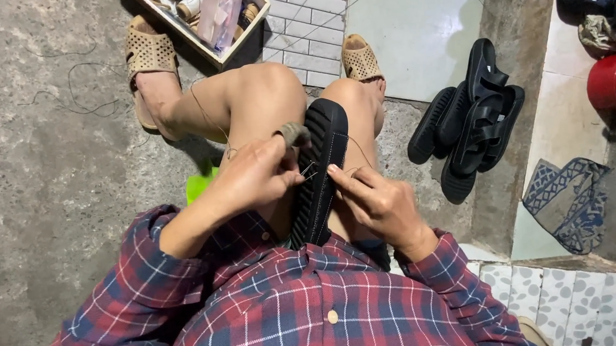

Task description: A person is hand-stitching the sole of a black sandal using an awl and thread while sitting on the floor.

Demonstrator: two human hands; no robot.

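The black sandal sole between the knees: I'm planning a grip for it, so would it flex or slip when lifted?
The black sandal sole looks thick and ribbed, so probably fairly stiff and grippy. It stands on edge, clamped between the knees, so likely tips if released. The left hand and right hand steady it.

black ridged shoe sole (320,172) — upright, between knees

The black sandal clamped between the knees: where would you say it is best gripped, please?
Probably the black sandal at its rounded far end, from above. It stands on edge between the knees, that end sticking up free, while the left hand and right hand crowd its middle.
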